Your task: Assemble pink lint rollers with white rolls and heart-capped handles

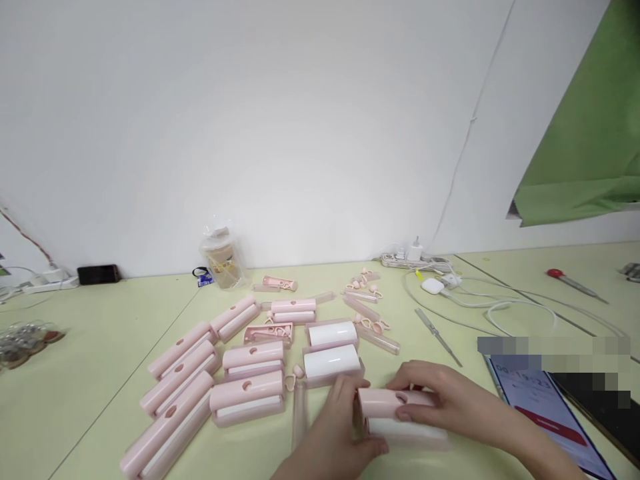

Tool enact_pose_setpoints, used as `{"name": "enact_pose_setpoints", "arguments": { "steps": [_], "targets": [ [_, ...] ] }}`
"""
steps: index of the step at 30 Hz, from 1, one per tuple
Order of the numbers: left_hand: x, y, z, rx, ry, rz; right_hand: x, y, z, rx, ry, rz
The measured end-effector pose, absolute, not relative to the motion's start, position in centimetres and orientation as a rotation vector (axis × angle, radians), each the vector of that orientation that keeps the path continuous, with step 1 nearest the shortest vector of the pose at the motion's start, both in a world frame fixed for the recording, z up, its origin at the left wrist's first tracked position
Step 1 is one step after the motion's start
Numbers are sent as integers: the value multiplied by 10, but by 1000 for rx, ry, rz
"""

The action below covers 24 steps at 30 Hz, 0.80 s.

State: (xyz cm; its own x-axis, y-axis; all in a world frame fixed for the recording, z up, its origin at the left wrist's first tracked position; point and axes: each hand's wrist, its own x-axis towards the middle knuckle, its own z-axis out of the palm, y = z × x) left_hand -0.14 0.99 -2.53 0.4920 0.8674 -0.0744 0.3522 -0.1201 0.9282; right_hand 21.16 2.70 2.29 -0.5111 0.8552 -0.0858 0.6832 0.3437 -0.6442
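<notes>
Pale pink and white plastic make up the rounded, oblong case [383, 403] held in the lower right of centre of the frame, above the table. Its long axis runs left to right, nearly level across the picture with the right end slightly lower; the pink half lies toward the top of the frame, its heart-shaped cutout facing up, and the white strip lies below. The left hand [340, 430] grips the left end, fingers above and thumb below, spread to the case's width. The right hand [440, 400] closes over the right part, its thumb and fingers holding the pink shell beside the cutout. Left of the hands stand two white-topped, pink-edged cases [331, 363], their long axes also running left to right, while at lower left several closed pink cases [173, 420] slant from lower left to upper right. Near the middle, an open pink plastic tray [247, 335] contains small pink pieces, some heart-shaped. At centre left toward the wall, a clear plastic bag [237, 267] holds a brownish cup [220, 261]. A clear, narrow plastic tube [299, 413] lies just beside the left hand, pointing up the frame.
</notes>
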Motion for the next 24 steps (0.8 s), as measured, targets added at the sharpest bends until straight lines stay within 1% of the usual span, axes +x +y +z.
{"name": "enact_pose_setpoints", "arguments": {
  "steps": [4,8,12,15,18,20,22,24],
  "targets": [
    [-3,11,-26,1763,1015,644,210,25,22,-1303,-2366,900],
    [-3,12,-28,1870,974,625,211,25,12,-1378,-2304,998],
    [-2,12,-32,1736,1058,616,216,25,4,-1474,-2344,1017],
    [-2,11,-33,1598,1078,563,224,30,17,-1438,-2375,959],
    [-3,9,-30,1575,1111,499,228,48,43,-1431,-2320,826],
    [-3,8,-27,1621,1131,461,222,70,56,-1454,-2297,619],
    [-2,9,-25,1688,1116,444,209,99,61,-1502,-2336,374],
    [1,10,-24,1751,1107,419,192,128,57,-1516,-2375,292]
  ]
}}
